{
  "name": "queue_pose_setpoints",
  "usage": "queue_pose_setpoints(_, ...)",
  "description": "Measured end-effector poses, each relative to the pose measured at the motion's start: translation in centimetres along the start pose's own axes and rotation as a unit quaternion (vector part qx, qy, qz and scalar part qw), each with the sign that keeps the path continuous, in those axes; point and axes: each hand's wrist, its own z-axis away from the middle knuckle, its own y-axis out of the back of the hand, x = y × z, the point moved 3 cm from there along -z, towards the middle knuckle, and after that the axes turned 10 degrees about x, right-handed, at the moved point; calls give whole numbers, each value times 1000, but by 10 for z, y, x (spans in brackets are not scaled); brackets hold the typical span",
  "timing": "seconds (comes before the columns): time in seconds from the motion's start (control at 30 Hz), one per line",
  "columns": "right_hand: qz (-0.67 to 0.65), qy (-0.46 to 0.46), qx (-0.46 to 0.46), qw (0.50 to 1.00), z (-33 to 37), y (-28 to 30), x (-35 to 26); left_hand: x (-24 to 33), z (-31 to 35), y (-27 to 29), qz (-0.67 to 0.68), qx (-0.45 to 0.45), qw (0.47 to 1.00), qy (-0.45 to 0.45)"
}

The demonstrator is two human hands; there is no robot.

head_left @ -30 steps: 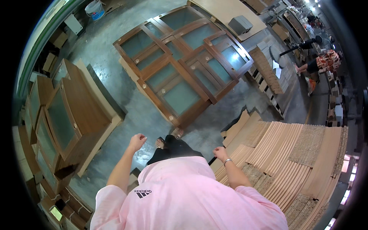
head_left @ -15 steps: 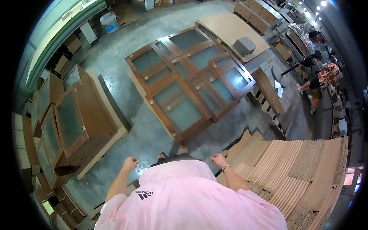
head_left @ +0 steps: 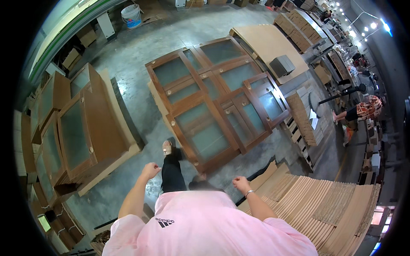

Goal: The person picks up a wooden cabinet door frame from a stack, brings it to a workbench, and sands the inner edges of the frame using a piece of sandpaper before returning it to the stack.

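My left hand (head_left: 150, 170) is held out over the floor at my left side, fingers curled in and nothing seen in them. On the other side, my right hand (head_left: 242, 184), with a bracelet on its wrist, is loosely closed and also looks empty. Neither touches anything. Ahead of me lie brown wooden framed doors (head_left: 217, 158) with frosted glass panels, spread in overlapping layers on a low stack. The near corner of these doors is closest to both hands. At left stands a pile of similar glass-panelled doors (head_left: 104, 136) on a board.
A stack of long light-wood strips (head_left: 299, 200) fills the lower right. Beyond the doors are a tan board (head_left: 273, 40) with a grey block (head_left: 282, 66), and a pallet (head_left: 299, 143). A white bucket (head_left: 131, 16) stands far left. Another person (head_left: 363, 110) stands at right.
My left leg has stepped forward toward the doors. Both hands have swung slightly, still curled. The view has shifted, so the doors appear a little farther right.
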Motion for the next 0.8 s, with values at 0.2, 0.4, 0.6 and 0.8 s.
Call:
queue_pose_setpoints(0.2, -30, -112, -2, 993, 20, -23, -19, 7, -143, 32, -75, -33, 996, -23)
queue_pose_setpoints(0.4, -37, -202, -42, 978, 57, -56, -74, 30, -314, 38, -19, 11, 999, -29)
queue_pose_setpoints(0.6, -94, -339, -72, 933, 70, -105, -169, 35, -451, 42, 130, 84, 984, 88)
queue_pose_setpoints(0.8, -97, -385, -66, 915, 73, -116, -163, 87, -494, 66, 51, 147, 960, 233)
